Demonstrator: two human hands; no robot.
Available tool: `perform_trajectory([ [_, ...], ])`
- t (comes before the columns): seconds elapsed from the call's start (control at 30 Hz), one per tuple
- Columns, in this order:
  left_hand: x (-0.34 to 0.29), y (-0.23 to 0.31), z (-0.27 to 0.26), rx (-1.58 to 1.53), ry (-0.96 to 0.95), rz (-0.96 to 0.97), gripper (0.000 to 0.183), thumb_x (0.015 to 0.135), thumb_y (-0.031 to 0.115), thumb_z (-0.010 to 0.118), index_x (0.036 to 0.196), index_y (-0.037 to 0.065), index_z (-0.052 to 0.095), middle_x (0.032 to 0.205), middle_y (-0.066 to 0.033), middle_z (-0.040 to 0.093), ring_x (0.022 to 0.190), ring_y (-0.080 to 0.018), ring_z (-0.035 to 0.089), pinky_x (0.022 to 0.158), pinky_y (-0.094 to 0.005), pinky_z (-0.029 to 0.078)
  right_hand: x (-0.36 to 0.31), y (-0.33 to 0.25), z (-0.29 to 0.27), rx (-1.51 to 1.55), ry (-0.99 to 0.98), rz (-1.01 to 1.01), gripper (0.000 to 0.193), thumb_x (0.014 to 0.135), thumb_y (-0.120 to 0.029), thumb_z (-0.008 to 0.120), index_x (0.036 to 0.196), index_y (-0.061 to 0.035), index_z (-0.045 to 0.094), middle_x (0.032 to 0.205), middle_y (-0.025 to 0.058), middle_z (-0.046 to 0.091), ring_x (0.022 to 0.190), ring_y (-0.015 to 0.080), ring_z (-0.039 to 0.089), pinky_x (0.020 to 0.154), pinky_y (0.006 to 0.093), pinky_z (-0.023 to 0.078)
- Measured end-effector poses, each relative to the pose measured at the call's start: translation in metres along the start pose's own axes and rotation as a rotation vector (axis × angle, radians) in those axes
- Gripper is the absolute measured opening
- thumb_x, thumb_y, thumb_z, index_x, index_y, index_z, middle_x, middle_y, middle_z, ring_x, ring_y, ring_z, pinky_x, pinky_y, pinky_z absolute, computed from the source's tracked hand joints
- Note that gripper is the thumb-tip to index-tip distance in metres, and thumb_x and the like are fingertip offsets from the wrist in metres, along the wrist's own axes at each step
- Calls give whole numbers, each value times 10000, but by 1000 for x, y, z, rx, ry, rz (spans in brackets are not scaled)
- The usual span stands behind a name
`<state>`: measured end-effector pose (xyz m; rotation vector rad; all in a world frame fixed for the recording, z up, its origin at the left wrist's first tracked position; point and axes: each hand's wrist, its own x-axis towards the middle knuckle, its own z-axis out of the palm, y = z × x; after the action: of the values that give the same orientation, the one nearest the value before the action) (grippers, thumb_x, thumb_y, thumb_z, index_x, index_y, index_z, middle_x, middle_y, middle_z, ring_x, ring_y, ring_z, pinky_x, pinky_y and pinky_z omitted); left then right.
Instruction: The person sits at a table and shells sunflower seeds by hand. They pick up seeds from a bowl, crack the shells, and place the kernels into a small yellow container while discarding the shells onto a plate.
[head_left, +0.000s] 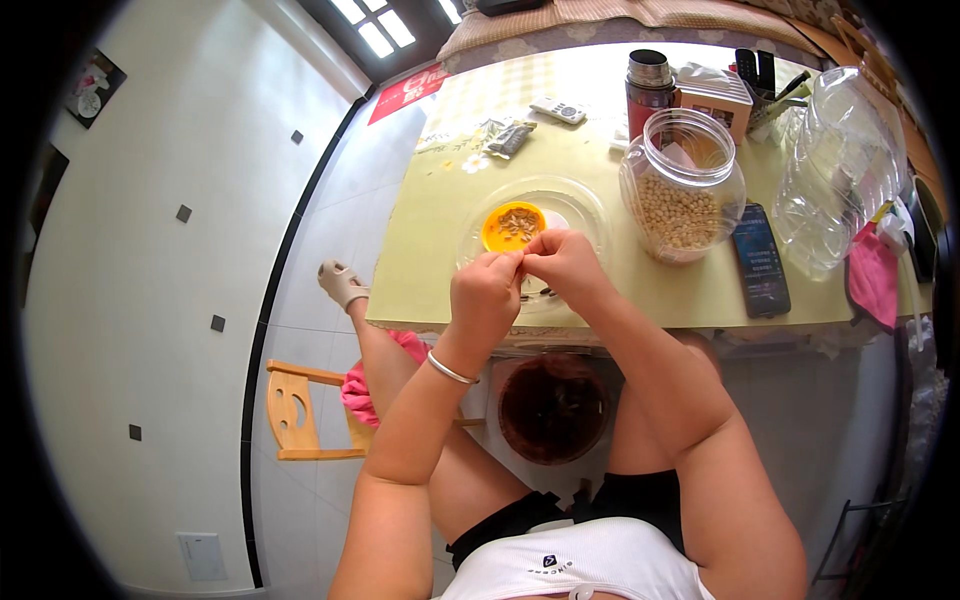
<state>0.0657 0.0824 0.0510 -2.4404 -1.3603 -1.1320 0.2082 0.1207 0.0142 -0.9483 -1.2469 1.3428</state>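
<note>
My left hand (487,297) and my right hand (568,268) meet fingertip to fingertip over the near part of a clear round plate (592,212). Both are closed in a pinch; whatever lies between the fingertips is too small or hidden to name. Just beyond them on the plate sits a small yellow dish (492,238) with pale brown kernels (519,222) in it. A few dark seeds (540,294) lie on the plate under my hands. My left wrist wears a silvery bangle (452,369).
A wide clear jar (684,205) of pale beans and a dark phone (761,262) stand right of the plate. Behind are a flask (650,88), a tissue box (715,98), a remote (558,110) and a small packet (510,140). A dark bin (553,410) stands between my legs.
</note>
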Motion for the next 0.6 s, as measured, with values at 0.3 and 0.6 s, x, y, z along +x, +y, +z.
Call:
perform_trajectory([
  [0.3, 2, 18, -4, -435, 7, -380, 114, 800, -102, 665, 893, -47, 700, 702, -132, 674, 603, -162, 679, 549, -277, 533, 4, -1, -8, 193, -121, 77, 161, 744, -111, 717, 691, 2, 616, 620, 6, 576, 575, 66, 499, 502, 257, 414],
  [0.6, 1, 12, -5, -760, -13, -670, 83, 836, -92, 662, 909, -62, 687, 811, -145, 716, 670, -180, 706, 599, -254, 600, -4, -5, -5, 167, -102, 99, 108, 718, -90, 712, 723, -37, 618, 644, 7, 587, 543, 42, 449, 457, 228, 328],
])
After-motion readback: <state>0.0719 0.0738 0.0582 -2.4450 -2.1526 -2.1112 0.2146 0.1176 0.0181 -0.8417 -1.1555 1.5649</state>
